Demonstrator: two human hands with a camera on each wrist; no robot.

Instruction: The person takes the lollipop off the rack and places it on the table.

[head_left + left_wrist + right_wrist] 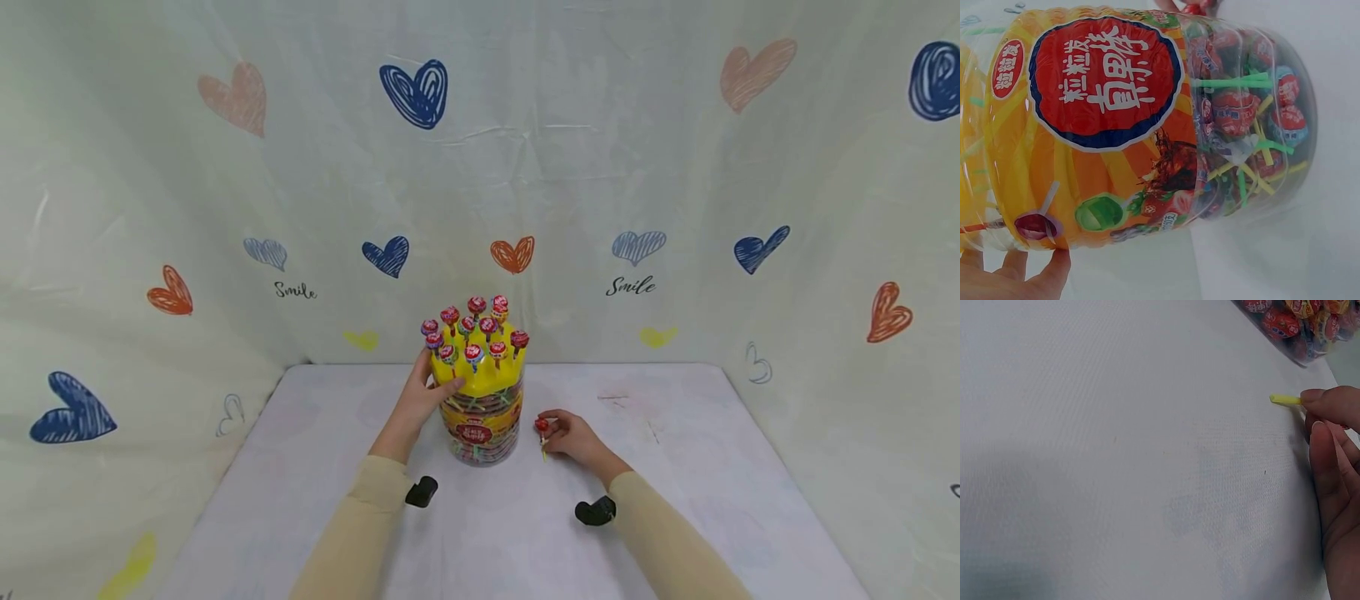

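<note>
A clear plastic jar (483,429) full of lollipops stands upright on the table, with a yellow lid (486,383). Several wrapped lollipops (473,354) stick up from the lid, heads on top. My left hand (417,402) grips the jar's upper left side, thumb across the lid's front; the left wrist view shows its fingertips (1054,272) against the wall beside the orange label (1104,81). To the right of the jar, my right hand (576,439) pinches a red-wrapped lollipop (542,425), head up. Its yellow stick (1285,399) pokes out past the thumb in the right wrist view.
The white-covered table (675,467) reaches back to a hanging curtain (555,183) printed with hearts. Black wrist devices (596,511) sit at both sleeve cuffs, just above the tabletop.
</note>
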